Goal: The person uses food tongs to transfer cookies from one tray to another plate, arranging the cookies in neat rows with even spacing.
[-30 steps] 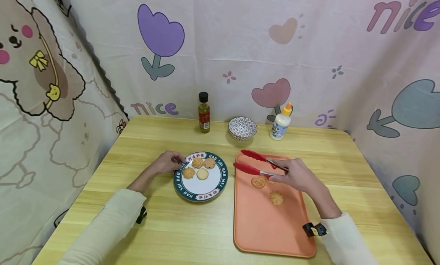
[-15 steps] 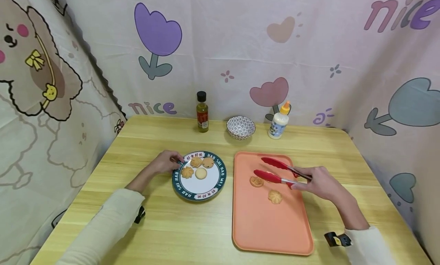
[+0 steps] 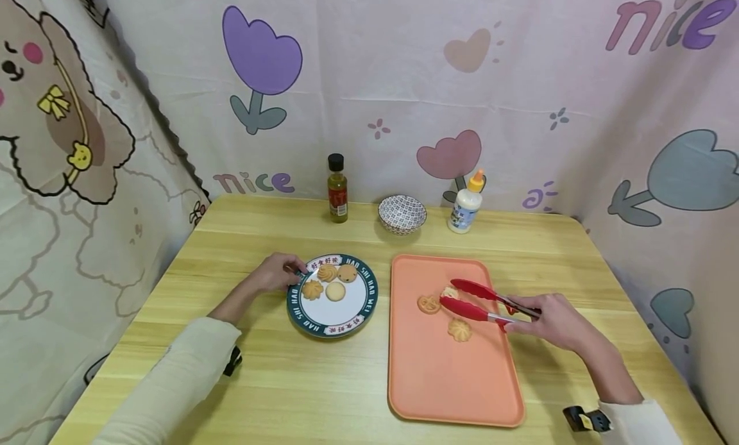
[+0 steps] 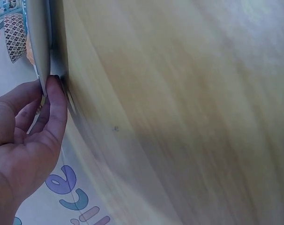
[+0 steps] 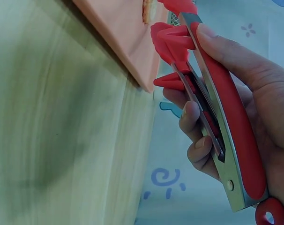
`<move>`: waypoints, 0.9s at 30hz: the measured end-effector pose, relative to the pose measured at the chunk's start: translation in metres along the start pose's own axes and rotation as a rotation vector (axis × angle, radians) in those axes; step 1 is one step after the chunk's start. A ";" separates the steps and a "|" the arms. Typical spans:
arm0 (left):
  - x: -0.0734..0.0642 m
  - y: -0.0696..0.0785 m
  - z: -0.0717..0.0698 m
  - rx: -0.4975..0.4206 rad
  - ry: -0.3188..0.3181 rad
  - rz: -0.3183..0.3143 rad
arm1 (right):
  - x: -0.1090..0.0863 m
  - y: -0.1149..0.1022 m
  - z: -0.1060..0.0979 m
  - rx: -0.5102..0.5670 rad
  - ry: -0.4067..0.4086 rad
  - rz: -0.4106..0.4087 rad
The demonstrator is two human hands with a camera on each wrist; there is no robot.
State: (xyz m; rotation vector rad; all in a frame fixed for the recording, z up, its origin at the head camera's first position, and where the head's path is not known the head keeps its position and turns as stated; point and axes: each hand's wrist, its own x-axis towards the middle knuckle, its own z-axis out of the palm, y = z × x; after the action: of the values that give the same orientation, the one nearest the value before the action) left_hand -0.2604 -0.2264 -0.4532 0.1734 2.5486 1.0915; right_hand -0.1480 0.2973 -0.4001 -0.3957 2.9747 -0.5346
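Note:
My left hand (image 3: 276, 273) pinches the left rim of a green-bordered white plate (image 3: 331, 317), fingers and thumb on either side of the edge (image 4: 39, 42) in the left wrist view. Several cookies (image 3: 335, 292) lie on that plate. With my right hand (image 3: 555, 320) I grip red-tipped metal tongs (image 5: 233, 117), their arms spread apart. The tong tips stand over an orange tray (image 3: 450, 387), around a pale cookie (image 3: 450, 292); whether they touch it I cannot tell. Nearby on the tray are a round lattice-patterned cookie (image 3: 428, 304) and a flower-shaped cookie (image 3: 459, 331).
Along the back of the wooden table (image 3: 260, 233) stand a black-capped bottle (image 3: 337, 192), a small patterned bowl (image 3: 402, 215) and a white bottle with an orange nozzle (image 3: 464, 208). Printed cloth (image 3: 358, 60) hangs behind the table and at its sides.
My right hand has drawn the tongs rightward and down, from the tray's upper left to around the pale cookie. The left hand stays on the plate rim. The whole view shifts slightly.

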 end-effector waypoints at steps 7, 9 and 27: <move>0.002 -0.001 -0.001 -0.005 -0.003 0.014 | -0.003 0.002 0.002 0.006 -0.007 0.011; 0.002 -0.001 0.000 -0.007 -0.002 0.010 | -0.003 0.001 0.002 0.006 0.000 0.006; 0.003 -0.002 -0.001 -0.010 -0.006 -0.023 | 0.010 -0.015 0.000 0.005 0.052 -0.038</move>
State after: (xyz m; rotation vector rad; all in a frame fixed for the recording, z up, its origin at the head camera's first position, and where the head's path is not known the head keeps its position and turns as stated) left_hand -0.2638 -0.2273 -0.4548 0.1444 2.5330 1.0933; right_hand -0.1538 0.2810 -0.3955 -0.4457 3.0210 -0.5641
